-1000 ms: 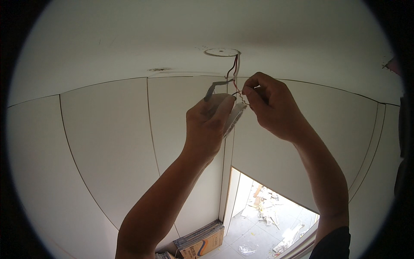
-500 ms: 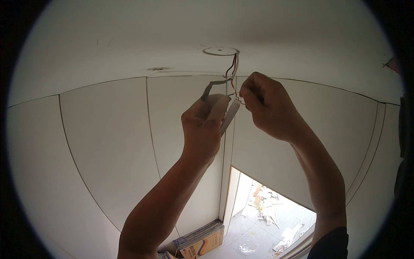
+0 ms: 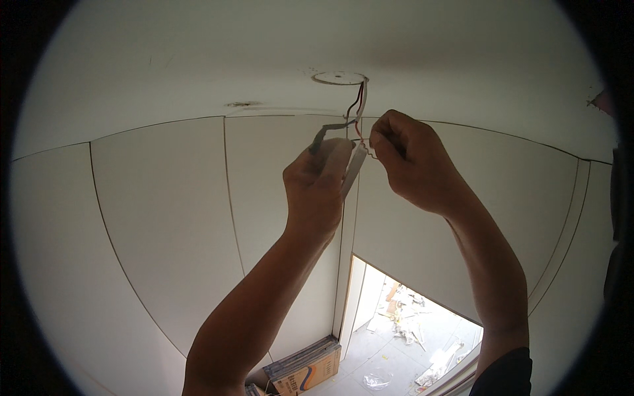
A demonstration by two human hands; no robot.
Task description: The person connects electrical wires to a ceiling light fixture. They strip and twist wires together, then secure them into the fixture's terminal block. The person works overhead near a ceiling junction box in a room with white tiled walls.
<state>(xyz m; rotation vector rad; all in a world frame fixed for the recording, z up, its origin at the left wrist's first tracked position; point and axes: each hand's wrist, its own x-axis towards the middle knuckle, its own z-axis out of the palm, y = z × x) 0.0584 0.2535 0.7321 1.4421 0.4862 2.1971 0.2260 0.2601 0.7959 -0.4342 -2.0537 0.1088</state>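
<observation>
Overhead, my left hand (image 3: 314, 188) is closed around a slim white box-shaped piece (image 3: 355, 171) with thin leads at its upper end. A dark, thick wire end (image 3: 319, 137), seemingly taped, bends down beside its fingertips. Red, dark and white wires (image 3: 359, 102) hang from the edge of a round white disc (image 3: 338, 78) on the ceiling. To the right, my right hand (image 3: 415, 162) pinches thin wire close to the top of the white piece. Its fingertips hide the exact spot where the wires meet.
White wall panels (image 3: 158, 218) with dark seams stand behind my hands. Below is a bright doorway with a tiled floor (image 3: 389, 353) and scattered scraps (image 3: 406, 317). Printed cartons (image 3: 314, 369) lean at the foot of the panels. A small mark (image 3: 243, 103) shows on the ceiling.
My left hand and the white piece have shifted slightly up and to the right, closer to the right hand. My right hand stays almost in place, still pinching.
</observation>
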